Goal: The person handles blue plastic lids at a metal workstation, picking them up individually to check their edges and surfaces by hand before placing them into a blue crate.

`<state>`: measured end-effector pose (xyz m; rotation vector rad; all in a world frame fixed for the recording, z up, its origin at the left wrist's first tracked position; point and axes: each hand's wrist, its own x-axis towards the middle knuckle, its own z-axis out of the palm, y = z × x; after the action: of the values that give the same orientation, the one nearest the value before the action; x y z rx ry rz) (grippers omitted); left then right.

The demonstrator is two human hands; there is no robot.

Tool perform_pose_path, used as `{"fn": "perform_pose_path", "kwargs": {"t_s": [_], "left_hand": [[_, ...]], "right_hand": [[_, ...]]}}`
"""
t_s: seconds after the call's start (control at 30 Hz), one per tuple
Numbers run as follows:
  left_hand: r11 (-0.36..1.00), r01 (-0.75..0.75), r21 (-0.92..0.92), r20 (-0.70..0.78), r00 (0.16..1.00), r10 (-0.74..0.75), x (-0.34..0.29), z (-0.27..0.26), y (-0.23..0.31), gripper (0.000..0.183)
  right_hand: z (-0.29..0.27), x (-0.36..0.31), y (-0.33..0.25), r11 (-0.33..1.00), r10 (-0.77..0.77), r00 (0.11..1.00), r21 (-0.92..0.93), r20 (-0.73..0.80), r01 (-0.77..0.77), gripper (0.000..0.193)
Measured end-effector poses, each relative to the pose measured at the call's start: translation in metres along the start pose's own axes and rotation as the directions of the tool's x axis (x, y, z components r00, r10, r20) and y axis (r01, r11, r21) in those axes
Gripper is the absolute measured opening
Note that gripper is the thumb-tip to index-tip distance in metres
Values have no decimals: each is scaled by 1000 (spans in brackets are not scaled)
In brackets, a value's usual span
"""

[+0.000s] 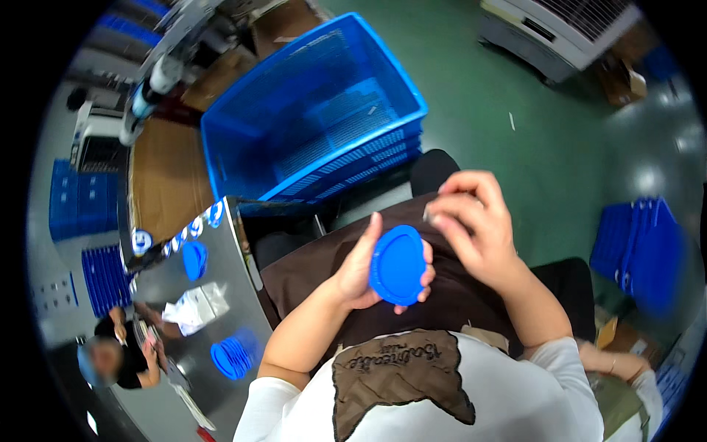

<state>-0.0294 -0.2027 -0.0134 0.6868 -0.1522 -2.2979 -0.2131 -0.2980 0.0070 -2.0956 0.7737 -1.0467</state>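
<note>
My left hand [356, 274] is wrapped around the edge of a round blue plastic lid [400, 267], held above my lap. Its thumb stands up along the near side and the fingertips curl round the far edge. Just right of the lid is my right hand [480, 230], raised and apart from it, with thumb and fingers pinched together. Something small and pale shows at those fingertips, too small to make out. A dark brown apron [302, 274] covers my lap beneath both hands.
Left of me, a metal table [166, 283] carries a stack of blue lids [232, 357], another blue lid [195, 261] and a white plastic bag [195, 308]. A large blue crate [313, 184] stands ahead. A co-worker [121, 353] is at the far left; another person's arm [610, 361] shows at right.
</note>
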Motion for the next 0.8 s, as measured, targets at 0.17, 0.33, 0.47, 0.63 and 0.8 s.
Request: {"fn": "perform_pose_path", "kwargs": {"t_s": [0.17, 0.33, 0.47, 0.63, 0.8], "left_hand": [[996, -42, 84, -74, 996, 48, -2, -6, -23, 103], [1000, -14, -5, -14, 1000, 14, -13, -7, -21, 95], [999, -26, 31, -112, 993, 29, -21, -8, -21, 89], [989, -29, -147, 99, 994, 44, -24, -26, -24, 81], [997, -61, -37, -52, 997, 59, -22, -16, -18, 79]], "right_hand": [[28, -14, -12, 972, -216, 953, -50, 212, 231, 20], [24, 3, -6, 999, -37, 996, -30, 80, 40, 16], [40, 3, -23, 961, -274, 915, 110, 296, 252, 21], [41, 5, -7, 977, -159, 979, -124, 127, 175, 21], [39, 6, -21, 976, -218, 936, 77, 275, 204, 20]]}}
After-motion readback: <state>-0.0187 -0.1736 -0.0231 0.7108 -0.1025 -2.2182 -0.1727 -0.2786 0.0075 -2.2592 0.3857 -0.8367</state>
